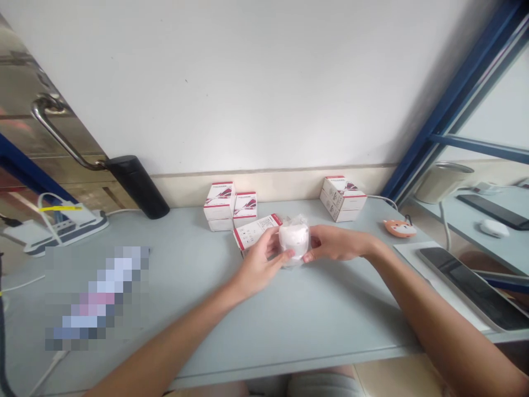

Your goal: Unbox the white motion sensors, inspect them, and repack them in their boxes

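A white rounded object in clear plastic wrap (294, 240) is held upright above the grey desk, near its middle. My left hand (264, 259) grips it from the left, thumb across its front. From the right, my right hand (330, 243) has its fingers on the other side, thumb at the lower edge. Just behind my left hand lies a red and white box (253, 230), partly covered by that hand. Small red and white boxes (220, 202) stand behind it on the left, and more boxes (342, 199) are stacked at the back right.
A black bottle (138, 186) leans by the wall at the back left, near a power strip (68, 231). A pixelated item (99, 298) lies at left. On the right are an orange pouch (399, 227) and a black and white device (471, 286). The desk's front edge (297, 366) shows below.
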Demonstrator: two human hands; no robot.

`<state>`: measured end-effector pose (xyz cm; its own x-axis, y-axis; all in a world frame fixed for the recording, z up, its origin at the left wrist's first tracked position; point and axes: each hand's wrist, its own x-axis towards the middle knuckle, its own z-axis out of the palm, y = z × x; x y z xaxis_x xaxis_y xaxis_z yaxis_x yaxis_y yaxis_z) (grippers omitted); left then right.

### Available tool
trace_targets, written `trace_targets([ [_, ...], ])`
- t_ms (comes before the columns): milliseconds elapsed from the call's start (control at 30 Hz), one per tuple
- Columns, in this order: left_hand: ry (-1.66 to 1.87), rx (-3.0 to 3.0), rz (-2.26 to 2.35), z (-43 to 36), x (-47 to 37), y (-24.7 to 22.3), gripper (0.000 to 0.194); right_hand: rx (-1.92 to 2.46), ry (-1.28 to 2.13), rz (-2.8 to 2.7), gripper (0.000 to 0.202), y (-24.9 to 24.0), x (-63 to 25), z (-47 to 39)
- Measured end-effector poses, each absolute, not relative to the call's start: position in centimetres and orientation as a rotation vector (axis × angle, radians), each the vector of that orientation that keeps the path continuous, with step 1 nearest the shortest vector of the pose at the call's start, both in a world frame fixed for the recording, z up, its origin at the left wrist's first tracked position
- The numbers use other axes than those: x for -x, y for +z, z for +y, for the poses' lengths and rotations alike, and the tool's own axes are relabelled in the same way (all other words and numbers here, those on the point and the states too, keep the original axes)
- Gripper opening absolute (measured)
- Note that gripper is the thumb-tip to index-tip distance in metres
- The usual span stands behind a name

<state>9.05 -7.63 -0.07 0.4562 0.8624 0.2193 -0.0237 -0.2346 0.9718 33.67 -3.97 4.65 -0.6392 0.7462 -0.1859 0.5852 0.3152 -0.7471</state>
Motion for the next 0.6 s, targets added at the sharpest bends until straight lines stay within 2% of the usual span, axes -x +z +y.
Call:
trace_targets([
  [133,0.949,-1.625,0.752,-7.2,-8.9,-0.8,0.045,1.32,1.268,-2.364,0.047,4.6,-33.1,-4.2],
  [267,0.879,-1.732,0.772,-7.3,-8.7,-0.5,0.046,1.294,1.28,-2.374,0.05,4.6,-32.9,-4.3],
  [433,0.939,-1.715,0.813,-8.1,-8.7,0.8,0.052,1.199,1.133,-2.353,0.062,5.6,-33.8,-4.5],
  [600,1.026,-1.765,0.865,-8.5,-8.4,1.4,0.049,1.12,0.97,-2.089,0.044,7.6,-34.4,-5.1],
])
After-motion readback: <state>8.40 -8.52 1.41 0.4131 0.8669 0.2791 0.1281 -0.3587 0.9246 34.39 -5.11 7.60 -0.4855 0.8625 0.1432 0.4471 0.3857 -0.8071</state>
